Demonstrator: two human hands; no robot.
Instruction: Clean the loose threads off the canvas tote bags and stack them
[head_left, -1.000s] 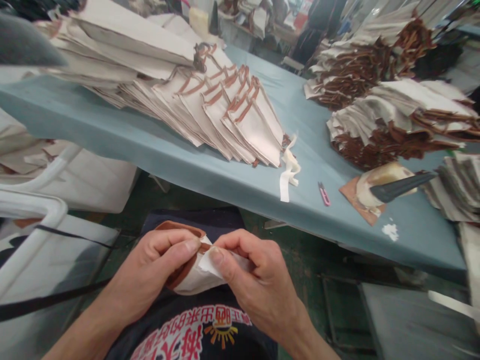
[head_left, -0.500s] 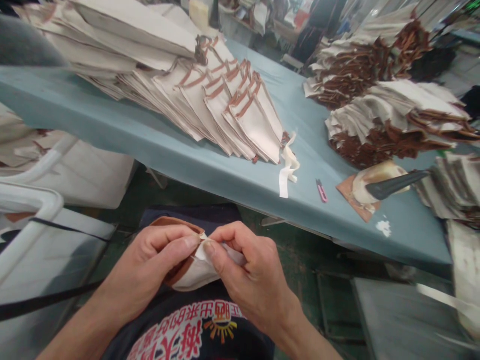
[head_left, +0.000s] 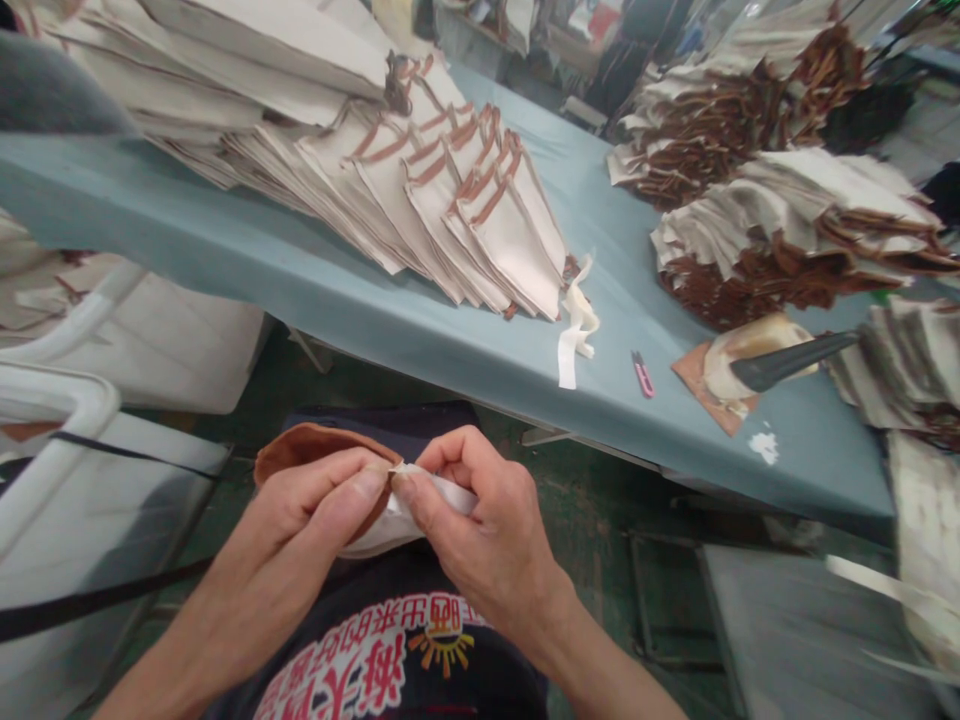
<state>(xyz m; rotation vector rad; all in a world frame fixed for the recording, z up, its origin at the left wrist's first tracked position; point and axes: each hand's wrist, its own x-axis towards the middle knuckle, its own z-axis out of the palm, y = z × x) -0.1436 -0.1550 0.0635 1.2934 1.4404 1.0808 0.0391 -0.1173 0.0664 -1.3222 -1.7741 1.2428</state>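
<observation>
Over my lap I hold a cream fabric piece with a brown edge, its brown side bulging out to the left. My left hand pinches the brown edge between thumb and fingers. Close against it, my right hand is closed on the white part of the same piece, thumb on top. The fingertips of both hands nearly meet at one spot on the edge. What exactly lies between the fingertips is too small to make out.
A blue-covered table runs across in front, bearing a row of cream pieces with brown trim, white strips, pink thread snips and a glue pot with a brush. Brown-and-cream stacks stand right, white bins left.
Both hands have shifted slightly left and up with the fabric piece. More of its brown side now shows beyond my left hand. The things on the table stay put.
</observation>
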